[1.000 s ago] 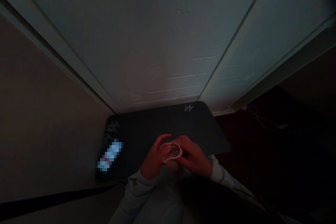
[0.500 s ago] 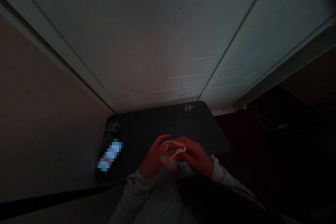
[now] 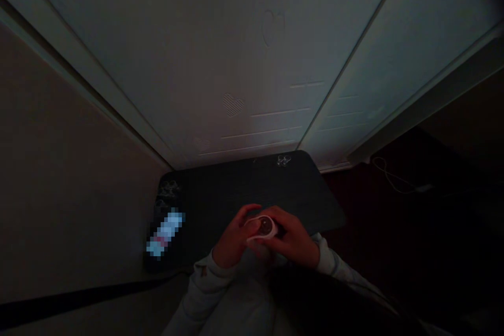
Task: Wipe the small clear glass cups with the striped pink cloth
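Note:
Low in the middle of the head view, both hands hold a small pale pinkish pouch-like thing (image 3: 260,248) with a rounded mouth facing up. Inside the mouth it looks dark, with a few shiny specks too small to name. My left hand (image 3: 233,239) grips the left side, its thumb at the rim and its index finger curved along the far side. On the right, my right hand (image 3: 294,237) has its fingers wrapped round the rim. Palms and fingers cover much of the thing, and the light is dim.
Below the hands is a dark table (image 3: 220,184) against a white panel (image 3: 189,63) with heart patterns. A blurred-out bright oblong (image 3: 165,233) lies at its left, near clear shapes (image 3: 169,189). A small clear object (image 3: 283,160) sits at the back edge. A cable (image 3: 389,181) lies right.
The pouch's mouth has gone from a folded, wavy shape to a rounder opening. My left hand has shifted slightly right, closer to my right hand. The things on the table have not moved.

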`<state>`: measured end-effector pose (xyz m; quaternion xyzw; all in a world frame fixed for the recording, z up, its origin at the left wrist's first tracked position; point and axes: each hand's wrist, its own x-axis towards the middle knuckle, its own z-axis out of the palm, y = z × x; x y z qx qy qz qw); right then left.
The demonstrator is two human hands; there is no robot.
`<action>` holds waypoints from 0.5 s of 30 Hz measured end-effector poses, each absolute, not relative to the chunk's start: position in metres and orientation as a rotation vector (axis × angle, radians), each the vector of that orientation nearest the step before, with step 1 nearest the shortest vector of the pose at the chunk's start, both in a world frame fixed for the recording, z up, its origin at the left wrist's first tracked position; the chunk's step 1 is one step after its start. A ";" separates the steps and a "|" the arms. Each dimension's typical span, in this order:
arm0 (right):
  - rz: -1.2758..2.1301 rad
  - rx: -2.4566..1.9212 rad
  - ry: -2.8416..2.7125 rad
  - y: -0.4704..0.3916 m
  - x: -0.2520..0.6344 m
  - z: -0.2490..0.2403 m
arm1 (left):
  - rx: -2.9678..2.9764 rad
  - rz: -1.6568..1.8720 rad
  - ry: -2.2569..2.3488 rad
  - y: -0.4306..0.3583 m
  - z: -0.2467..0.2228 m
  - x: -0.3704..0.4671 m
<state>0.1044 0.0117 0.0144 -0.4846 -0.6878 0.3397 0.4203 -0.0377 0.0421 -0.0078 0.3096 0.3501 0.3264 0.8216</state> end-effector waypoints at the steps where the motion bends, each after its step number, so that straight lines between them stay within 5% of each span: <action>1: 0.853 -1.211 -1.730 0.012 0.104 0.015 | 0.656 0.693 0.746 0.042 -0.008 -0.038; 15: 0.847 -1.214 -1.914 0.016 0.104 0.009 | 0.661 0.675 0.807 0.041 -0.016 -0.035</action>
